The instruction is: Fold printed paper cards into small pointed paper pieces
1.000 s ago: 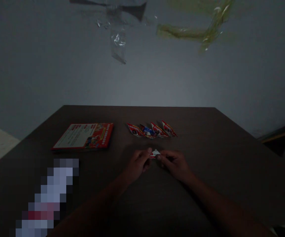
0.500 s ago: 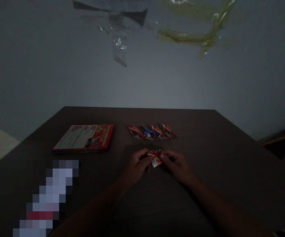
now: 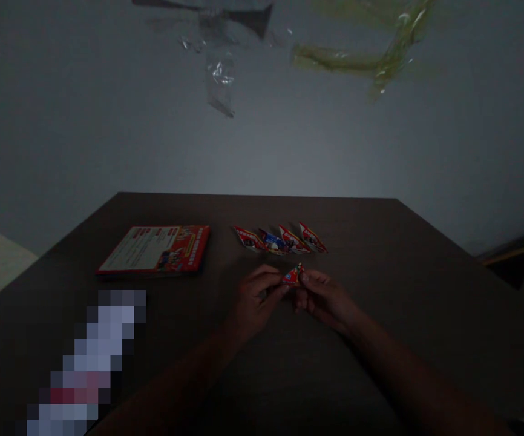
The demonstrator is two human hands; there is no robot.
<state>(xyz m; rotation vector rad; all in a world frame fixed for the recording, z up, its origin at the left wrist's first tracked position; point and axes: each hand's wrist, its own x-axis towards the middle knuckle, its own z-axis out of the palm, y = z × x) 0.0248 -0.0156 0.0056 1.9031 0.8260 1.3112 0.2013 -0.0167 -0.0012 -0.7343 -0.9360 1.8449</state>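
A small folded piece of red printed paper (image 3: 293, 276), roughly triangular, is held between my two hands above the table. My left hand (image 3: 258, 298) pinches its left corner with thumb and fingers. On the other side, my right hand (image 3: 325, 297) grips the right edge, thumb on top and fingers curled beneath. Just beyond lie several folded paper pieces in a row: a red one (image 3: 248, 238) at the left, a blue one (image 3: 273, 241) beside it, and red ones (image 3: 313, 237) to the right.
A stack of red-and-white printed sheets or booklets (image 3: 153, 251) lies at the left of the dark table (image 3: 357, 230). Nearer me on the left is a pixelated, blurred-out object (image 3: 103, 351). Behind the table rises a grey wall (image 3: 262, 157) with strips of tape.
The held paper has turned and been folded into a smaller triangle, raised slightly. My right fingers have curled under it, and my left fingertips have shifted to its left corner.
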